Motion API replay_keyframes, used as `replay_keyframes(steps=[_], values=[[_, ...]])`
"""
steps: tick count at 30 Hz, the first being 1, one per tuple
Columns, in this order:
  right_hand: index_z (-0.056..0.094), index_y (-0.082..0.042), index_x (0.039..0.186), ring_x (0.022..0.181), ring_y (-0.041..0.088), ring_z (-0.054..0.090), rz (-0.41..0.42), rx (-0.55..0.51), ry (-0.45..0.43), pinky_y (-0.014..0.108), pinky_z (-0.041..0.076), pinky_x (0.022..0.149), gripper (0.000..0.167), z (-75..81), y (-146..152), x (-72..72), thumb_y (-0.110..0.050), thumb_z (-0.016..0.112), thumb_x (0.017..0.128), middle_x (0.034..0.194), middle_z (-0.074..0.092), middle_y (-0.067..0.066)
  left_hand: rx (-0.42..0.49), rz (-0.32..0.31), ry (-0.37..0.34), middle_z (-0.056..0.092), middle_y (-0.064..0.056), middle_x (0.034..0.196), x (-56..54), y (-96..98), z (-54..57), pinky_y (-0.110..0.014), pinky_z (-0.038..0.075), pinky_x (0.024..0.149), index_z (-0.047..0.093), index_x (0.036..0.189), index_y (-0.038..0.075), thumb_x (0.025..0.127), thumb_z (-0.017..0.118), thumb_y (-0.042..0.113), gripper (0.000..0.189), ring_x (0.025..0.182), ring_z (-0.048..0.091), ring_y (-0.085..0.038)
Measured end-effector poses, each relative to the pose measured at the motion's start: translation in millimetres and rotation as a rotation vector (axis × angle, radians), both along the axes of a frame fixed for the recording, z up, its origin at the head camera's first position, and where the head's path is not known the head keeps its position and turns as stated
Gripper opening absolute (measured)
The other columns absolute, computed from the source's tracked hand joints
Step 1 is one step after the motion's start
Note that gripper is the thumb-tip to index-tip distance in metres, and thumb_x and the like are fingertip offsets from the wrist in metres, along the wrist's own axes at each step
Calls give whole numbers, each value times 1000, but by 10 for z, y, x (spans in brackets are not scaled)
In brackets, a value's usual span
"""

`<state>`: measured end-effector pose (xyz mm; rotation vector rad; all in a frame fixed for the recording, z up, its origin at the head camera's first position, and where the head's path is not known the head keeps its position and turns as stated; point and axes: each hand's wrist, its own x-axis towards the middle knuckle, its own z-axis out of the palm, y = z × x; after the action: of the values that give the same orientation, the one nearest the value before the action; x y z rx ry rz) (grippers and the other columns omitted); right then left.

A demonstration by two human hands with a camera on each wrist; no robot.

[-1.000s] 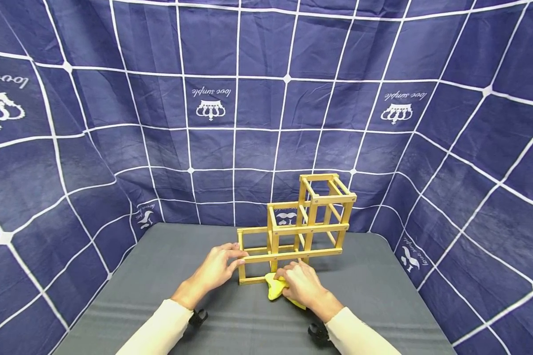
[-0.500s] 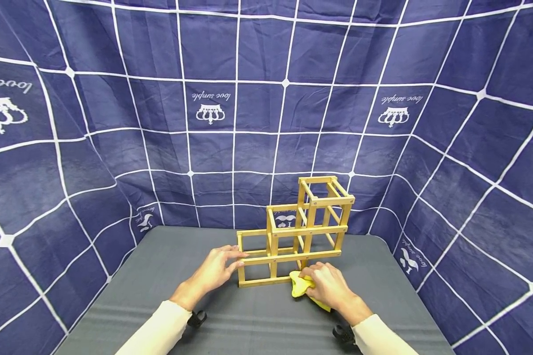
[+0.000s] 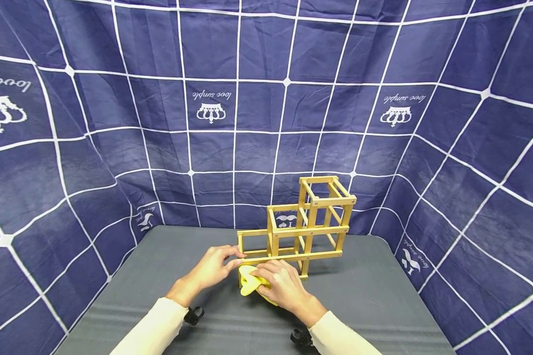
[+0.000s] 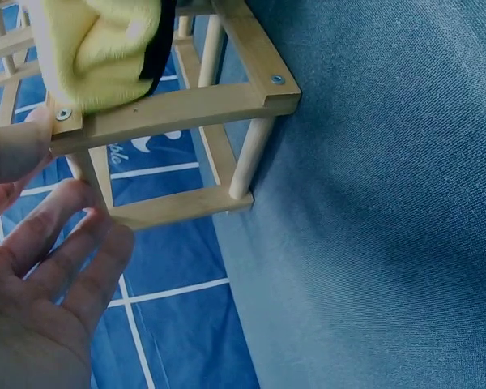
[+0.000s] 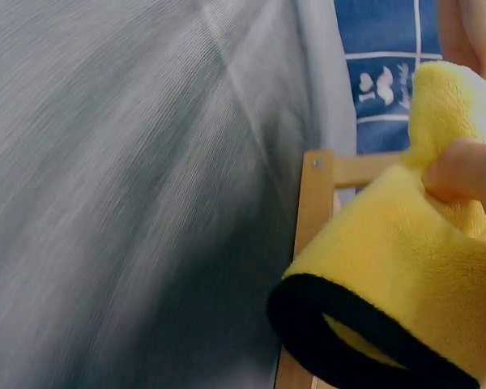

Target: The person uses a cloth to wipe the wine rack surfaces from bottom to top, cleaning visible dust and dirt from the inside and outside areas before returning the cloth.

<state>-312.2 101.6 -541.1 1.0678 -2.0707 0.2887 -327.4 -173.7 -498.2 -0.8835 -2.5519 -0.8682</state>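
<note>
A stepped wooden rack [image 3: 324, 229] stands on the grey cloth surface. At its low left end, my left hand [image 3: 213, 266] holds the corner post between thumb and fingers; in the left wrist view the thumb lies on the front near a screw, the other fingers loosely bent behind. My right hand [image 3: 281, 283] grips a bunched yellow cloth [image 3: 248, 280] against the front of the rack's lower left section, close beside the left hand. In the right wrist view the cloth [image 5: 389, 243] shows a black edging and the thumb pressing into it. It hides part of the lower rail.
A blue curtain [image 3: 257, 108] with white grid lines hangs behind and along both sides. The grey surface [image 3: 169, 241] spreads around the rack, with the rack's tallest part on the right. Black straps [image 3: 194, 315] sit at both wrists.
My right hand with the yellow cloth first slid right along the rack's lower front, then moved back left, now beside my left hand. The left hand and rack have stayed nearly still.
</note>
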Motion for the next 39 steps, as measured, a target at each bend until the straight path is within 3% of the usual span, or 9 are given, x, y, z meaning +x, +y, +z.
replay_keyframes(steps=[4, 9, 15, 18, 22, 27, 33, 39], values=[[92, -28, 116, 101, 11, 82, -22, -13, 55, 28, 67, 84, 49, -12, -159, -20, -26, 110, 70, 113, 90, -7, 11, 1, -10, 88, -8, 126, 28, 2, 36, -57, 71, 101, 88, 119, 12, 109, 82, 13, 11, 118, 85, -35], [92, -31, 116, 98, 10, 80, -108, 60, 59, 28, 66, 84, 44, -43, -273, 4, -30, 107, 74, 112, 89, -10, 22, -2, 9, 88, -7, 123, 40, 7, 71, -59, 71, 98, 88, 117, 12, 109, 83, 13, 10, 113, 85, -34], [93, -33, 121, 95, 10, 77, -178, 210, -165, 29, 64, 82, 42, -74, -345, 61, -20, 99, 82, 115, 90, -14, 23, 8, -47, 87, -7, 126, 36, -8, 71, -59, 70, 103, 88, 120, 13, 111, 80, 15, 12, 119, 84, -34], [92, -34, 124, 98, 10, 77, -193, 239, -236, 29, 64, 83, 43, -74, -365, 70, -17, 97, 85, 119, 90, -15, 21, 13, -57, 87, -8, 129, 23, -10, 58, -58, 70, 105, 88, 121, 13, 111, 80, 16, 13, 125, 83, -36], [92, -35, 121, 97, 9, 77, -211, 189, -142, 29, 63, 83, 42, -87, -366, 73, -25, 102, 81, 116, 89, -15, 25, 18, -66, 87, -8, 130, 12, -11, 39, -59, 69, 106, 88, 121, 15, 112, 79, 18, 13, 126, 83, -37], [92, -34, 117, 98, 10, 80, -196, -1, 13, 28, 62, 82, 50, -150, -374, 92, -33, 110, 71, 115, 90, -9, 33, 35, -62, 87, -6, 128, 38, -29, 16, -60, 70, 103, 88, 118, 17, 111, 81, 20, 10, 121, 84, -35], [93, -32, 117, 98, 10, 81, -158, -79, 26, 27, 63, 82, 52, -148, -324, 148, -30, 112, 68, 114, 90, -8, 42, 34, -66, 88, -5, 127, 55, -24, -16, -59, 70, 103, 88, 116, 21, 111, 81, 20, 8, 120, 84, -34], [92, -28, 116, 99, 13, 81, -112, -69, 32, 30, 65, 82, 52, -55, -9, 181, -23, 111, 67, 117, 90, -2, 45, 41, -58, 87, -1, 124, 55, 0, -36, -57, 70, 101, 88, 117, 20, 111, 82, 20, 9, 118, 83, -34]])
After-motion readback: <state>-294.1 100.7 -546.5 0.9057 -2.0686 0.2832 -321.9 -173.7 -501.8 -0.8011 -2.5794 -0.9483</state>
